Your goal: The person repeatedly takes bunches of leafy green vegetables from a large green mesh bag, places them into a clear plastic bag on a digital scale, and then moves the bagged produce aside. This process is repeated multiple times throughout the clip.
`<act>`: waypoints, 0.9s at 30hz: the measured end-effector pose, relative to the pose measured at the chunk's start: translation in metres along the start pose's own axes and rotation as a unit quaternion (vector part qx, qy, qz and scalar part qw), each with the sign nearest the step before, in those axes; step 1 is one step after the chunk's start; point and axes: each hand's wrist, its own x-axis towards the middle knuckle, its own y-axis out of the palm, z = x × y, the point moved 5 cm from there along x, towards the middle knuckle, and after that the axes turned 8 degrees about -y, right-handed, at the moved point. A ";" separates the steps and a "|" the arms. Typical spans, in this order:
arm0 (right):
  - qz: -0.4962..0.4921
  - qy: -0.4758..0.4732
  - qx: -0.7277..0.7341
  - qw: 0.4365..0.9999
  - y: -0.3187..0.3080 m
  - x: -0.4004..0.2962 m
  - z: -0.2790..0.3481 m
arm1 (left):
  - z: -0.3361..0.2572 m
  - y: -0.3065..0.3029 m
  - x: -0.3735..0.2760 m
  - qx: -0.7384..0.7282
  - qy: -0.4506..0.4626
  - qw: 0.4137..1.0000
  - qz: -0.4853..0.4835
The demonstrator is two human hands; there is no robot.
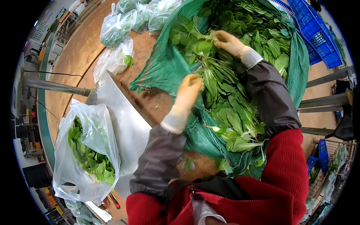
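Note:
A green woven sack (166,67) lies spread before me, full of leafy greens (230,107) with pale roots. My right hand (229,43), in a cream glove, has its fingers closed on the root end of a leafy green plant (204,46) over the heap. At the sack's left edge is my left hand (189,91), also gloved and slightly blurred; its fingers are curled by the stems, and whether they hold anything cannot be made out. On the left, an open clear plastic bag (109,135) with greens (91,154) inside rests by a sloped metal plate (126,132).
Several tied plastic bags of greens (116,29) stand at the back left, near a crumpled plastic bag (111,60). Blue plastic crates (315,33) are at the back right. A red-and-black tool (114,200) lies below the open bag. A metal bar (59,86) reaches in from the left.

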 end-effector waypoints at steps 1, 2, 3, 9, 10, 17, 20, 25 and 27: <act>-0.034 0.037 0.043 0.998 -0.009 0.000 0.008 | 0.013 0.006 0.027 0.012 -0.023 0.999 -0.044; -0.046 0.056 0.082 0.994 -0.014 -0.001 0.029 | 0.017 0.010 0.045 0.124 -0.065 0.986 -0.096; -0.060 0.078 0.117 0.988 -0.021 -0.003 0.050 | 0.022 0.016 0.059 0.233 -0.106 0.956 -0.141; 0.074 0.155 -0.089 0.981 -0.040 -0.006 0.031 | 0.062 0.037 0.087 0.148 -0.156 0.973 -0.087; 0.119 0.175 -0.140 0.967 -0.019 0.000 0.029 | 0.053 0.028 0.073 0.093 -0.175 0.972 -0.126; 0.286 0.300 -0.203 0.887 0.080 -0.006 -0.029 | 0.072 0.010 0.069 -0.259 -0.127 0.957 -0.009; 0.353 0.308 -0.275 0.839 0.086 -0.017 -0.045 | 0.077 0.013 0.071 -0.294 -0.124 0.948 -0.006; 0.260 0.289 -0.243 0.889 0.084 -0.034 -0.046 | 0.064 -0.005 0.051 -0.292 -0.087 0.948 -0.095; 0.228 0.258 -0.227 0.911 0.087 -0.043 -0.046 | 0.047 -0.018 0.037 -0.275 -0.001 0.957 -0.088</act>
